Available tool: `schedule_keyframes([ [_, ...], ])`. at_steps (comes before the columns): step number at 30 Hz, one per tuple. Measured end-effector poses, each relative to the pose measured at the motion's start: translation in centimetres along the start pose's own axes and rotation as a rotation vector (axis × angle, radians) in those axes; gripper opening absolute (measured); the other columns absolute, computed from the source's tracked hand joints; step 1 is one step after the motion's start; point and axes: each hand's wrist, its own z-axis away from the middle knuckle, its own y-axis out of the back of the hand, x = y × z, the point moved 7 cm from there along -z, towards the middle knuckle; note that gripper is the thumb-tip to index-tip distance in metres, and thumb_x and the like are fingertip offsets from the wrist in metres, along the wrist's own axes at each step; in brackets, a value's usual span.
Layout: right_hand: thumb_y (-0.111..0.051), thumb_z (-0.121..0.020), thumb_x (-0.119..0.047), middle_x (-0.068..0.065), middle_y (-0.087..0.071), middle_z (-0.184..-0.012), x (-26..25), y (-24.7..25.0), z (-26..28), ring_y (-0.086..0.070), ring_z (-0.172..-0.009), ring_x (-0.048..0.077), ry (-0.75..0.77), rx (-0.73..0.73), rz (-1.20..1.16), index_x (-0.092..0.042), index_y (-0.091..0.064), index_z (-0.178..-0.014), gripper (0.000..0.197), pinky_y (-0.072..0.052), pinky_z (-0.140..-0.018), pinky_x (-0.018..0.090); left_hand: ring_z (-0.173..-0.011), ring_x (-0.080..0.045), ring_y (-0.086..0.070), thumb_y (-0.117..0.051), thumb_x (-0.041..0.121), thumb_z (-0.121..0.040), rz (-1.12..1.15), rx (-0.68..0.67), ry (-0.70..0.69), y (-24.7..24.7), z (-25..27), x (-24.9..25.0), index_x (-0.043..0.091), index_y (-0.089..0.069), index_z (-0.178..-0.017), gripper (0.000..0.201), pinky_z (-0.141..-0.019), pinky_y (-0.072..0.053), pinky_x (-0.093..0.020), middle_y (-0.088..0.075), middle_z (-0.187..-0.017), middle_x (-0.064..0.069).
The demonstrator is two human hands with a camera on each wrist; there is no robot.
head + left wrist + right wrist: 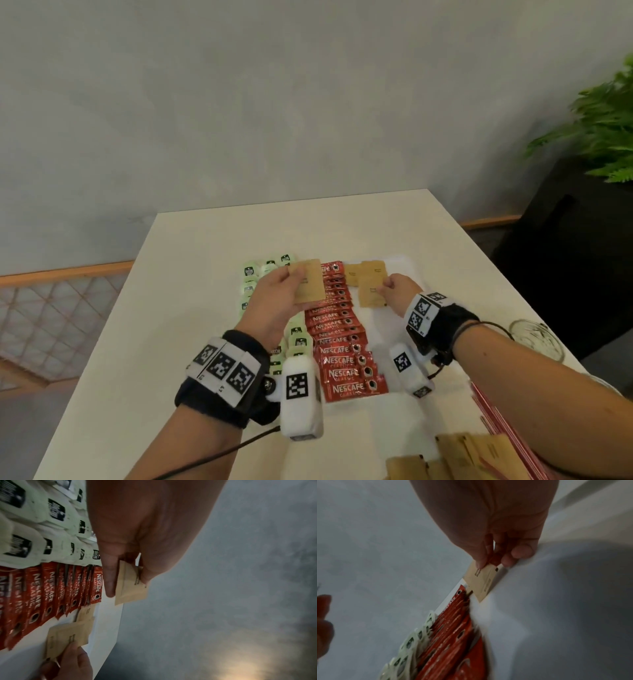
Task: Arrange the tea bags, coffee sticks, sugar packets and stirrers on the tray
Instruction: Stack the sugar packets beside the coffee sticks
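Sugar packet (310,282) upright in left hand (274,301), long axis vertical

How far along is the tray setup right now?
Tea bags and coffee sticks already sit in rows on the tray. Sugar is underway: the left hand holds packets, the right hand lays one down. More packets and stirrers wait off-tray.

Red coffee sticks (342,337), pale-green tea bags (297,337), tan sugar packets (371,286).
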Motion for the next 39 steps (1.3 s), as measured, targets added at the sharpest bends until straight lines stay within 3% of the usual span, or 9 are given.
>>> schedule_keyframes([
  [6, -0.052, -0.099, -0.024, 0.012, -0.063, -0.118, -1.6, -0.9, -1.7, -0.056, -0.094, 0.024, 0.014, -0.001, 0.023, -0.008, -0.057, -0.116, 0.024, -0.04, -0.072, 0.025, -0.095, -0.025, -0.067, -0.058, 0.013, -0.097, -0.031, 0.026, 0.117, 0.2, -1.8, -1.3, -0.001, -0.062, -0.105, 0.017, -0.064, -0.062, -0.032, -0.066, -0.109, -0.015],
  [10, -0.058, -0.095, -0.022, 0.009, -0.061, -0.116, -1.5, -0.9, -1.7, -0.058, -0.102, 0.026, -0.007, 0.053, -0.051, -0.008, -0.053, -0.119, 0.028, -0.043, -0.081, 0.029, -0.095, -0.026, -0.071, -0.061, 0.015, -0.096, -0.095, 0.036, 0.109, 0.5, -2.1, -1.6, -0.006, -0.06, -0.112, 0.027, -0.068, -0.061, -0.033, -0.071, -0.109, -0.016],
  [14, -0.062, -0.092, -0.029, 0.0, -0.057, -0.098, -1.0, -0.2, -0.7, -0.055, -0.085, 0.018, -0.029, 0.048, -0.215, -0.017, -0.049, -0.11, 0.026, -0.043, -0.069, 0.028, -0.092, -0.022, -0.073, -0.064, 0.018, -0.094, -0.124, 0.022, 0.082, 0.4, -1.7, -1.7, -0.005, -0.061, -0.115, 0.031, -0.072, -0.06, -0.031, -0.075, -0.101, -0.01],
  [16, -0.06, -0.092, -0.033, 0.0, -0.06, -0.1, -1.6, 0.4, 0.2, -0.057, -0.084, 0.016, 0.053, 0.045, -0.255, -0.021, -0.053, -0.101, 0.016, -0.045, -0.073, 0.029, -0.085, -0.016, -0.073, -0.064, 0.019, -0.094, -0.135, 0.013, 0.054, -0.1, -1.4, -1.6, -0.006, -0.06, -0.114, 0.032, -0.069, -0.058, -0.027, -0.076, -0.098, -0.007],
  [19, -0.056, -0.094, -0.039, 0.0, -0.065, -0.095, -3.8, 0.9, 2.9, -0.056, -0.073, 0.01, 0.214, -0.077, -0.388, -0.022, -0.063, -0.095, 0.019, -0.041, -0.064, 0.023, -0.074, -0.008, -0.07, -0.065, 0.022, -0.093, -0.142, 0.009, 0.014, -1.2, -0.8, -1.2, 0.004, -0.064, -0.106, 0.023, -0.065, -0.054, -0.021, -0.074, -0.089, -0.001],
  [23, -0.068, -0.084, -0.044, -0.007, -0.07, -0.09, -6.3, 1.0, 6.2, -0.062, -0.081, 0.007, 0.364, -0.251, -0.369, -0.031, -0.069, -0.095, 0.016, -0.046, -0.068, 0.023, -0.053, -0.006, -0.065, -0.065, 0.018, -0.094, -0.008, -0.031, 0.036, -3.4, 0.3, -1.0, 0.008, -0.064, -0.099, 0.012, -0.047, -0.049, -0.018, -0.07, -0.08, -0.003],
  [28, -0.074, -0.083, -0.024, 0.003, -0.073, -0.083, -7.0, 2.8, 6.1, -0.066, -0.073, 0.008, 0.341, -0.219, -0.392, -0.01, -0.072, -0.094, 0.018, -0.054, -0.067, 0.019, -0.065, -0.009, -0.06, -0.067, 0.023, -0.092, -0.108, 0.068, -0.074, -3.5, -0.2, -0.2, 0.012, -0.068, -0.097, 0.011, -0.058, -0.052, -0.023, -0.069, -0.088, -0.005],
  [32, -0.074, -0.083, -0.02, 0.001, -0.073, -0.079, -6.1, 5.2, 5.0, -0.065, -0.066, 0.008, 0.268, -0.125, -0.579, -0.01, -0.073, -0.088, 0.011, -0.055, -0.062, 0.02, -0.075, -0.019, -0.065, -0.067, 0.018, -0.09, -0.227, 0.121, -0.185, -4.3, -0.9, 1.0, 0.014, -0.066, -0.083, 0.008, -0.079, -0.058, -0.042, -0.069, -0.082, -0.004],
  [39, -0.065, -0.09, -0.01, 0.007, -0.066, -0.078, -5.1, 4.9, 3.3, -0.061, -0.063, 0.012, 0.141, -0.128, -0.93, -0.004, -0.066, -0.095, 0.008, -0.055, -0.056, 0.019, -0.087, -0.024, -0.067, -0.063, 0.017, -0.089, -0.328, 0.165, -0.248, -7.5, -2.7, -0.2, 0.014, -0.06, -0.082, 0.007, -0.084, -0.055, -0.043, -0.069, -0.086, -0.005],
])
